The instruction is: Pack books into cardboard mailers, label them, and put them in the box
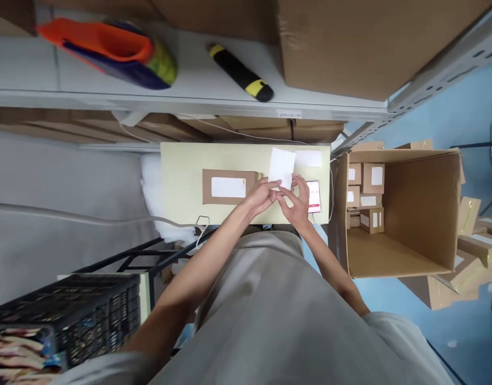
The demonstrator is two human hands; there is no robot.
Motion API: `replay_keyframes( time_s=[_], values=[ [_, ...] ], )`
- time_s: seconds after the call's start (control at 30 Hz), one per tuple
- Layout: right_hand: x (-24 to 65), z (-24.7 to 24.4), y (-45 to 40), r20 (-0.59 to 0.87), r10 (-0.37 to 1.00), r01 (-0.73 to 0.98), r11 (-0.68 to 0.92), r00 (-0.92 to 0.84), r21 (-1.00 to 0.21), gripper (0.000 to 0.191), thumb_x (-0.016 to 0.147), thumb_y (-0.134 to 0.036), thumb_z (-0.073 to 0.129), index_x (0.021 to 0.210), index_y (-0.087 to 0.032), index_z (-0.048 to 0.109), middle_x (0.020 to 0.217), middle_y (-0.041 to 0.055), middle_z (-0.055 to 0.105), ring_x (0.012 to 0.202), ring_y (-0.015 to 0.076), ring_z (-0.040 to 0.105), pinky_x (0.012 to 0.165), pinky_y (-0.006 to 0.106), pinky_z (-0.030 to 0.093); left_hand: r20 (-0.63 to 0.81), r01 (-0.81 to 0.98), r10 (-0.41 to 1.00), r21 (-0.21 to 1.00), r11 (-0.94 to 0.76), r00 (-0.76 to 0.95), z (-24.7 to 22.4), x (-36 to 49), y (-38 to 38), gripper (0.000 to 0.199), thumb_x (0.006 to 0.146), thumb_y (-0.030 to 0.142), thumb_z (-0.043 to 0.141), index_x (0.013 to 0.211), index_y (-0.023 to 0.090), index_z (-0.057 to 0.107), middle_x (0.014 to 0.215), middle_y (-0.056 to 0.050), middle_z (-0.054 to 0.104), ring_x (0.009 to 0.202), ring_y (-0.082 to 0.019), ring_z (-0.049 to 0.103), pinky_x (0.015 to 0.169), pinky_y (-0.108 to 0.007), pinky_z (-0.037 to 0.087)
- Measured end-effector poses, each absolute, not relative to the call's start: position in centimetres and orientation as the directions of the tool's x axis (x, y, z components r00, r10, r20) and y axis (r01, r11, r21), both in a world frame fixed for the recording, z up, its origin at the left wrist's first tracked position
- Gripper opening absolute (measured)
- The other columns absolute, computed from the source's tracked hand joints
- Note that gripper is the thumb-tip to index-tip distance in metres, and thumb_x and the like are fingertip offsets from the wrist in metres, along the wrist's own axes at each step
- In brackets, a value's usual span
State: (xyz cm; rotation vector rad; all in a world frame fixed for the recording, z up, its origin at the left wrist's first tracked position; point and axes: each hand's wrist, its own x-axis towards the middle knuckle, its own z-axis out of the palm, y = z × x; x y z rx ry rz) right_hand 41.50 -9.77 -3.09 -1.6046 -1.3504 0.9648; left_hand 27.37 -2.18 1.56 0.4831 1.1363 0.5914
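A white paper label (282, 167) is held up over the pale yellow tabletop (182, 187). My left hand (263, 195) has its fingers closed on the label's lower left edge. Close beside it, my right hand (297, 206) pinches at the label's lower right corner, fingertips nearly touching my left hand. To the left lies a small brown box (208, 187) with a white label on top. A phone (314, 197) with a lit screen rests just right of my right hand. Behind it lies another white paper (309, 158).
A large open carton (416, 214) with several labelled small boxes stands at the right. Above the table, a shelf (190, 69) holds an orange and blue object (117, 51) and a black and yellow tool (241, 72). A black crate (97, 310) sits at lower left.
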Motion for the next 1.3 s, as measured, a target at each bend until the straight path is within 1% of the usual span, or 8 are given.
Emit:
replay_keyframes(
  time_s=[0.1, 0.23, 0.33, 0.57, 0.7, 0.97, 1.13, 1.3],
  values=[
    [40.0, -1.0, -10.3, -0.109, 0.992, 0.271, -0.122, 0.063, -0.955, 0.057, 0.111, -0.075, 0.054, 0.143, -0.037, 0.083, 0.176, 0.0074, 0.057, 0.175, 0.0336, 0.038, 0.143, 0.062, 0.034, -0.655, -0.139, 0.690, 0.687, 0.714, 0.309, 2.3, 22.4, -2.6, 0.047, 0.078, 0.055, 0.099, 0.099, 0.016, 0.082, 0.107, -0.017, 0.088, 0.116, -0.037, 0.086, 0.103, -0.047, 0.071],
    [37.9, 1.7, -9.2, -0.207, 0.942, 0.139, -0.175, -0.265, -0.975, 0.076, 0.108, -0.083, 0.055, 0.163, -0.033, 0.069, 0.171, 0.0074, 0.064, 0.165, 0.0320, 0.055, 0.141, 0.051, 0.042, -0.642, 0.121, 0.663, 0.747, 0.653, 0.386, 3.4, 16.8, -2.8, 0.056, 0.067, 0.062, 0.106, 0.090, 0.017, 0.084, 0.085, -0.012, 0.085, 0.090, -0.035, 0.088, 0.088, -0.044, 0.074],
    [35.3, 3.6, -8.0, -0.241, 0.894, 0.135, -0.204, -0.379, -0.970, 0.081, 0.105, -0.086, 0.057, 0.163, -0.031, 0.070, 0.170, 0.0050, 0.066, 0.163, 0.0325, 0.058, 0.141, 0.049, 0.042, -0.590, 0.143, 0.685, 0.792, 0.593, 0.428, 4.5, 13.5, -3.1, 0.056, 0.065, 0.064, 0.107, 0.085, 0.017, 0.084, 0.080, -0.012, 0.084, 0.086, -0.033, 0.087, 0.085, -0.045, 0.075],
    [25.9, 8.5, -7.2, -0.272, 0.888, 0.174, -0.222, -0.369, -0.959, 0.091, 0.106, -0.088, 0.052, 0.180, -0.037, 0.043, 0.185, -0.0018, 0.045, 0.169, 0.0330, 0.049, 0.133, 0.052, 0.054, -0.469, -0.143, 0.814, 0.831, 0.538, 0.343, 8.5, 5.9, -5.8, 0.056, 0.068, 0.069, 0.103, 0.088, 0.020, 0.084, 0.092, -0.009, 0.085, 0.101, -0.032, 0.085, 0.091, -0.043, 0.075],
    [20.3, 11.0, -7.6, -0.257, 0.898, 0.232, -0.181, -0.357, -0.956, 0.090, 0.108, -0.086, 0.049, 0.184, -0.039, 0.034, 0.187, -0.0043, 0.041, 0.172, 0.0316, 0.044, 0.136, 0.049, 0.051, -0.452, -0.228, 0.868, 0.841, 0.491, 0.204, 10.2, 1.7, -7.1, 0.053, 0.075, 0.070, 0.098, 0.088, 0.021, 0.082, 0.097, -0.009, 0.083, 0.110, -0.037, 0.085, 0.092, -0.049, 0.077],
    [13.4, 13.7, -8.4, -0.232, 0.931, 0.264, -0.157, -0.283, -0.952, 0.085, 0.115, -0.079, 0.040, 0.187, -0.042, 0.016, 0.181, -0.0027, 0.052, 0.160, 0.0312, 0.059, 0.134, 0.053, 0.053, -0.374, -0.244, 0.899, 0.872, 0.424, 0.227, 12.6, -5.4, -7.8, 0.041, 0.074, 0.059, 0.100, 0.092, 0.025, 0.085, 0.098, -0.009, 0.086, 0.117, -0.038, 0.085, 0.086, -0.046, 0.078],
    [11.8, 14.4, -8.7, -0.246, 0.940, 0.270, -0.180, -0.236, -0.946, 0.084, 0.115, -0.078, 0.043, 0.187, -0.045, 0.015, 0.185, -0.0037, 0.045, 0.167, 0.0337, 0.051, 0.134, 0.055, 0.053, -0.380, -0.233, 0.889, 0.868, 0.438, 0.254, 13.0, -7.4, -7.7, 0.029, 0.077, 0.046, 0.099, 0.090, 0.025, 0.084, 0.101, -0.010, 0.087, 0.127, -0.039, 0.082, 0.094, -0.048, 0.077],
    [11.7, 14.9, -8.7, -0.227, 0.949, 0.302, -0.155, -0.220, -0.941, 0.082, 0.116, -0.076, 0.039, 0.187, -0.045, 0.012, 0.188, -0.0056, 0.041, 0.167, 0.0321, 0.051, 0.136, 0.055, 0.050, -0.345, -0.241, 0.901, 0.881, 0.407, 0.262, 13.2, -7.1, -7.5, 0.029, 0.079, 0.047, 0.098, 0.090, 0.024, 0.084, 0.097, -0.009, 0.087, 0.121, -0.039, 0.084, 0.091, -0.047, 0.077]
  ],
)
